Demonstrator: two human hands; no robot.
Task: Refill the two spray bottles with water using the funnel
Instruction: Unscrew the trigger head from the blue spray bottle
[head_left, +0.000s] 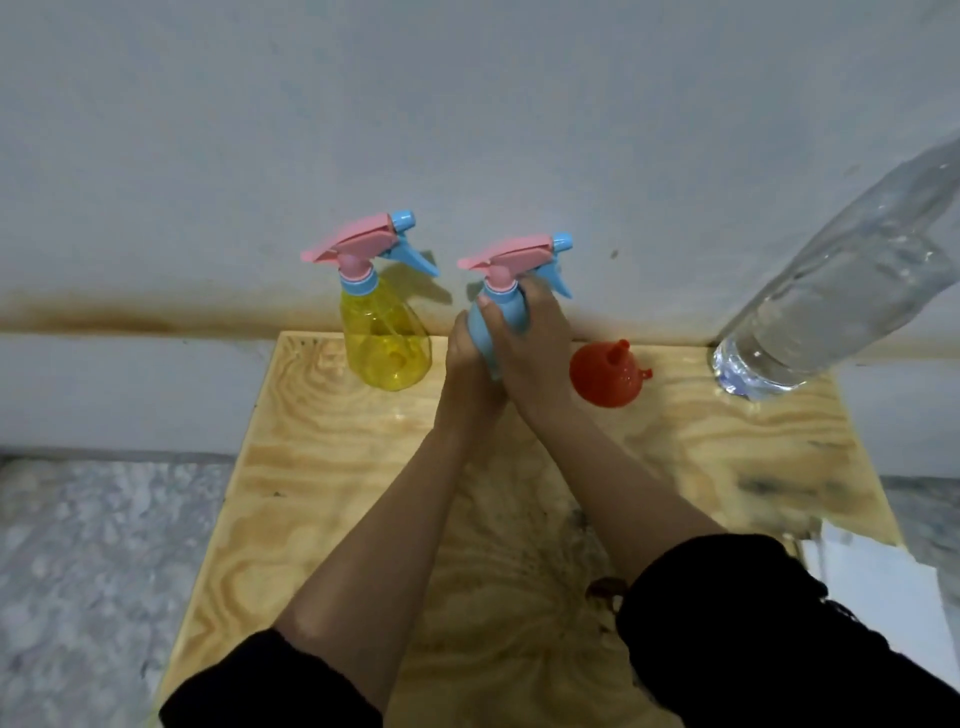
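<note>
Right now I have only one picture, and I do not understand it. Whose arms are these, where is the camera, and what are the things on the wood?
There is no machine, only a person working with bare hands. The picture comes from a camera worn on the person's head, looking down. The left hand and the right hand both grip the blue spray bottle, whose spray head is on. On the wooden board, a yellow spray bottle stands to its left, an orange funnel sits spout up to its right, and a big clear water bottle stands far right.
</note>
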